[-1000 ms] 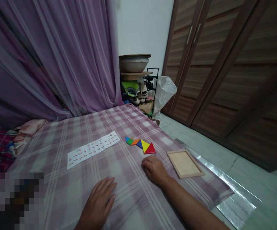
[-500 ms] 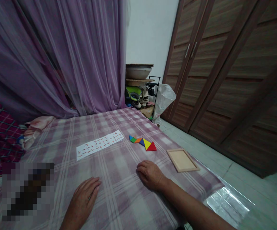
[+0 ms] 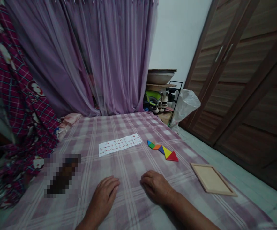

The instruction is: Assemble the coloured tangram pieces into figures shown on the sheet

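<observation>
My left hand lies palm down on the plaid bedsheet, its fingers stretched out and close together, holding nothing. To its right, my right hand rests on the sheet with loosely bent fingers. Nothing shows in it, though its palm is hidden. Beyond the right hand several flat tangram pieces form a bent row, from a blue piece through green, orange, dark blue and yellow to a red triangle. A white paper strip with small red figures lies left of them. The shallow wooden tray sits farther right.
A pixelated dark patch covers something at the left. Purple curtains hang behind the bed, with a patterned pink cloth at the left. A rack with shoes and a basin stands beyond the far corner, near the wardrobe.
My view has swung to the left, so everything sits farther right in the picture. Both hands remain resting on the sheet; the pieces, paper and tray keep their places.
</observation>
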`<action>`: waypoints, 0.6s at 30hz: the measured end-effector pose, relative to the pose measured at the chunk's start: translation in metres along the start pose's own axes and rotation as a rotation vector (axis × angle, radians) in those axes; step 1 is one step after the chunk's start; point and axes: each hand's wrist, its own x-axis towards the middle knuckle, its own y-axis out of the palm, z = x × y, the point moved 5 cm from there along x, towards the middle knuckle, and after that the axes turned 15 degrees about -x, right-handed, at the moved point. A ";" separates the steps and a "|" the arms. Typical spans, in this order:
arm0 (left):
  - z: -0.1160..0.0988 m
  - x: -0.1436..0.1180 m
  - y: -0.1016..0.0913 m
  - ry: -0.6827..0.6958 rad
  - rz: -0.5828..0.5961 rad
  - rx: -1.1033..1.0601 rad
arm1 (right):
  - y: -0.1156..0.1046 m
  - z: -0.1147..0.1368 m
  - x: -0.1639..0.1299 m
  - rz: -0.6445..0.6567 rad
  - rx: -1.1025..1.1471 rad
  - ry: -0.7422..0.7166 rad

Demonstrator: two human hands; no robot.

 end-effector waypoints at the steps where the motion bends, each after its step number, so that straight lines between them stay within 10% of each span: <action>1: 0.000 0.000 0.000 -0.002 -0.002 -0.005 | -0.001 -0.005 -0.001 0.010 0.004 0.011; 18: 0.005 -0.011 0.009 -0.081 0.151 0.340 | 0.004 -0.085 -0.031 -0.131 0.018 0.280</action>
